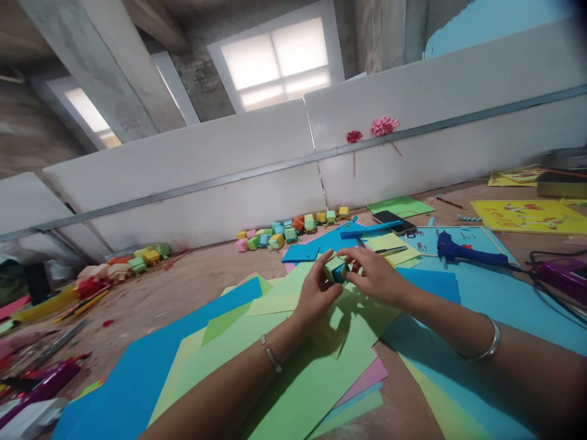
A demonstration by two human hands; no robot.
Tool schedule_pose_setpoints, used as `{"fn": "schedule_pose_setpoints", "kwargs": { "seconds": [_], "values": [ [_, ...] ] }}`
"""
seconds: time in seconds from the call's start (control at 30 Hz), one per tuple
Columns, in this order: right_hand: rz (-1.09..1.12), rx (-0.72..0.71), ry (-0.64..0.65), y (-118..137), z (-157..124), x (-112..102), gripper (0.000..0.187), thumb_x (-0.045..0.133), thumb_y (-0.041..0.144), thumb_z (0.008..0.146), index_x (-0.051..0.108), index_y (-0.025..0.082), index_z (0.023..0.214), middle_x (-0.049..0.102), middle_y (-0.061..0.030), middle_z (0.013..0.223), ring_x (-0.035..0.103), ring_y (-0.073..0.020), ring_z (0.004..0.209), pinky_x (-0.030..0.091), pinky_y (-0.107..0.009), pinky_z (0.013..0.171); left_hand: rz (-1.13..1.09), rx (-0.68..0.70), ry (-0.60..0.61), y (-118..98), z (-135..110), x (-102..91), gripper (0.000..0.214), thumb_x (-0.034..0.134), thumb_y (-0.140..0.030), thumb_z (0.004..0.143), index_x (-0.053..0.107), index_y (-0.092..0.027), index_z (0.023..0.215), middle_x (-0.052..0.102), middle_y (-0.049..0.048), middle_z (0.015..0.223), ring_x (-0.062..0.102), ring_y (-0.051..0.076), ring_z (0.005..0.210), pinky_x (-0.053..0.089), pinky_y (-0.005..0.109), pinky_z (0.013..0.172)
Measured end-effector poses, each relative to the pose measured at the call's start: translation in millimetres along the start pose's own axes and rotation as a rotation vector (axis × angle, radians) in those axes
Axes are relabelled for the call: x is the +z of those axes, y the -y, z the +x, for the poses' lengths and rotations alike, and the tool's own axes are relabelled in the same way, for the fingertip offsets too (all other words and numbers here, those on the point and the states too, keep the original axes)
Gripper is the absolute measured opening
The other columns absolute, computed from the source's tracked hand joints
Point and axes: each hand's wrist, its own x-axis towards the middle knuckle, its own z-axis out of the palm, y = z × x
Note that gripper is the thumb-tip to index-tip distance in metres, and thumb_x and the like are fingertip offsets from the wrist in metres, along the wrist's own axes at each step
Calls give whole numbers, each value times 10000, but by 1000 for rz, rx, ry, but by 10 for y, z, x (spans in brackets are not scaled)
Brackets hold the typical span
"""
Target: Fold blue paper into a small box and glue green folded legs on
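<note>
A small folded paper box (337,269), pale green with a dark blue part, is held up above the paper sheets. My left hand (315,288) grips it from the left, thumb below and fingers behind. From the right, my right hand (375,273) has its fingertips closed at the blue side of the box. Exactly which edge those fingertips pinch is hard to make out. Under both hands lie overlapping light green sheets (275,342), with a blue sheet (132,366) to the left.
Several small coloured paper boxes (290,233) line the wall's foot. A pair of scissors (389,249), a phone (395,221) and a blue glue gun (472,252) with a cord lie right. More paper boxes (137,264), pencils (82,305) and a purple tool (41,391) are left.
</note>
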Motion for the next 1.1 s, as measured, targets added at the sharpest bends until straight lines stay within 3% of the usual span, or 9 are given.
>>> {"fn": "schedule_pose_setpoints", "kwargs": {
  "seconds": [0.13,0.3,0.43,0.5,0.6,0.7,0.83,0.97,1.1],
  "values": [
    [-33,-82,34,-33,-18,56,439,579,64,781,591,213,1193,678,-63,1003,636,-163,789,478,-275,715,278,154,52,-16,-18,33,781,741,-127,645,476,-256,1368,595,92,1271,608,224,1000,490,328,860],
    [-157,-220,28,-38,-46,94,490,569,70,823,570,240,1282,605,-146,1230,603,-277,1056,498,-402,822,633,265,-42,16,-14,-9,719,617,-150,759,344,-207,1422,609,143,1237,633,238,967,488,395,864],
    [-257,-416,-34,-10,-50,103,418,508,56,864,592,219,1240,596,-149,1281,581,-292,1116,476,-459,884,731,342,36,58,-10,-50,768,554,-103,760,243,-179,1458,580,169,1280,592,272,1123,453,462,960],
    [-251,-481,-91,-12,-45,99,352,484,64,869,604,195,1173,648,-135,1172,607,-264,1054,492,-422,860,705,363,63,71,-10,-52,774,547,-85,751,247,-183,1457,543,173,1332,547,278,1202,426,477,1012],
    [-196,-451,-157,-43,-32,75,333,479,34,809,574,183,1092,653,-119,1061,616,-242,972,515,-366,789,537,322,58,54,0,-42,687,618,-129,755,369,-201,1391,503,161,1377,483,287,1276,426,465,1039],
    [-156,-411,-209,-94,-16,55,344,488,29,763,509,187,1068,627,-118,1027,607,-245,944,526,-350,735,227,162,18,-8,26,-31,661,739,-266,744,449,-186,1332,537,161,1325,513,305,1243,454,459,1019],
    [-119,-423,-235,-144,-15,99,340,506,63,773,461,197,1083,605,-125,1047,604,-250,948,538,-363,741,-85,-70,-23,-78,46,-14,658,761,-431,755,531,-150,1304,633,125,1131,621,272,1056,514,470,941],
    [-105,-443,-233,-143,-37,171,359,498,53,771,465,211,1092,600,-120,1066,594,-272,1000,533,-412,803,-165,-93,-23,-67,49,1,569,807,-388,713,653,-140,1202,665,96,1061,642,232,934,552,473,883],
    [-90,-436,-237,-127,-45,191,353,485,44,771,484,220,1077,591,-118,1086,581,-285,1041,525,-438,827,-185,-102,-45,-26,58,-14,532,777,-381,749,661,-149,1213,687,95,1058,649,203,909,546,422,894]
  ]
}}
